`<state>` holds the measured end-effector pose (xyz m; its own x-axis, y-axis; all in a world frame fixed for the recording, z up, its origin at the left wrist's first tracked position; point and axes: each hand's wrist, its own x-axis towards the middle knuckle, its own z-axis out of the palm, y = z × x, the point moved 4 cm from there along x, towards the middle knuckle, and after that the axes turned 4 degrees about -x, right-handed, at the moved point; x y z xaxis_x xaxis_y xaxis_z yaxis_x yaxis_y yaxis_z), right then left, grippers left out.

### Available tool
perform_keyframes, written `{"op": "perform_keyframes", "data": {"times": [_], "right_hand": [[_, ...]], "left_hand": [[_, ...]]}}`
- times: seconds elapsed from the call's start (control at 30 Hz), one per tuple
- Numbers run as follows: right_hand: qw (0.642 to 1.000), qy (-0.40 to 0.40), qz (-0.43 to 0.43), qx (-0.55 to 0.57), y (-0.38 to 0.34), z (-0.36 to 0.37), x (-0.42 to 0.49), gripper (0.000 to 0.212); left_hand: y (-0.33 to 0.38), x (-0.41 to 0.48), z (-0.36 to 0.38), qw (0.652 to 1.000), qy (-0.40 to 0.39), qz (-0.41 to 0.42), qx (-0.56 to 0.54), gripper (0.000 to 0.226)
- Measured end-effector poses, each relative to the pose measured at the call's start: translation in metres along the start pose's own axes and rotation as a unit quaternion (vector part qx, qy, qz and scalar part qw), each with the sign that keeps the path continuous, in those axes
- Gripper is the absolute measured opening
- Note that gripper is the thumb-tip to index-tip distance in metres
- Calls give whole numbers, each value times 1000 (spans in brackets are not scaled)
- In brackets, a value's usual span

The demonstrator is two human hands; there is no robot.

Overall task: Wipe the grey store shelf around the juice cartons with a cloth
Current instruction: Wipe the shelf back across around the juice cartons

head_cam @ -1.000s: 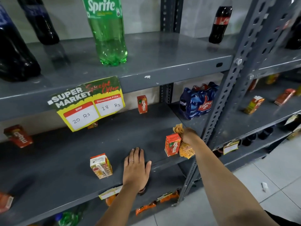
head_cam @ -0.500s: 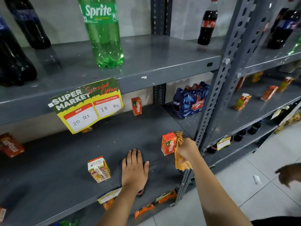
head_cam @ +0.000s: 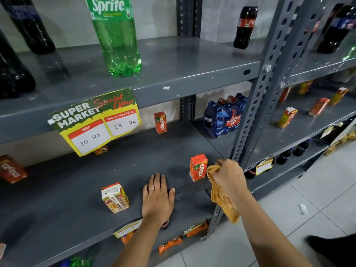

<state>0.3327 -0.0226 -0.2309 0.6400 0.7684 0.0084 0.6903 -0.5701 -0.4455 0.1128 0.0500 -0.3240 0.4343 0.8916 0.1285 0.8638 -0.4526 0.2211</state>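
Observation:
The grey store shelf (head_cam: 81, 191) runs across the middle of the view. My left hand (head_cam: 158, 197) lies flat on it near the front edge, fingers apart, a ring on one finger. My right hand (head_cam: 228, 173) grips an orange-yellow cloth (head_cam: 223, 199) that hangs down past the shelf's front right corner. A red Maaza juice carton (head_cam: 198, 167) stands upright just left of that hand. A lighter mixed-fruit carton (head_cam: 115, 197) stands left of my left hand. Another red Maaza carton (head_cam: 160, 122) stands at the back, and one more (head_cam: 11, 168) lies at the far left.
A price sign (head_cam: 96, 120) hangs from the shelf above, which holds a Sprite bottle (head_cam: 117, 35) and dark cola bottles. A blue Thums Up pack (head_cam: 224, 116) sits at the back right. A perforated upright post (head_cam: 256, 105) stands right of my hand. Tiled floor (head_cam: 289, 218) lies below right.
My right hand with the cloth has pulled back from behind the front Maaza carton to the shelf's front right corner; the cloth now hangs over the edge. My left hand stays put.

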Motion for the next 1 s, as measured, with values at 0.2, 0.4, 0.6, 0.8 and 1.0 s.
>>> {"op": "perform_keyframes", "data": {"times": [0.2, 0.4, 0.6, 0.8, 1.0], "right_hand": [[995, -60, 22, -76, 10, 26, -5, 23], [973, -214, 78, 28, 43, 8, -43, 11], [946, -155, 105, 265, 37, -71, -104, 24], [929, 137, -43, 340, -19, -197, -112, 24], [827, 409, -303, 240, -119, -314, -87, 32]], "left_hand": [[0, 1, 1, 1000, 1, 1, 2, 63], [-1, 1, 4, 1000, 7, 0, 2, 62], [-3, -2, 5, 999, 29, 8, -27, 63], [-1, -27, -12, 972, 114, 150, -142, 36], [60, -83, -157, 893, 304, 175, -282, 35]]}}
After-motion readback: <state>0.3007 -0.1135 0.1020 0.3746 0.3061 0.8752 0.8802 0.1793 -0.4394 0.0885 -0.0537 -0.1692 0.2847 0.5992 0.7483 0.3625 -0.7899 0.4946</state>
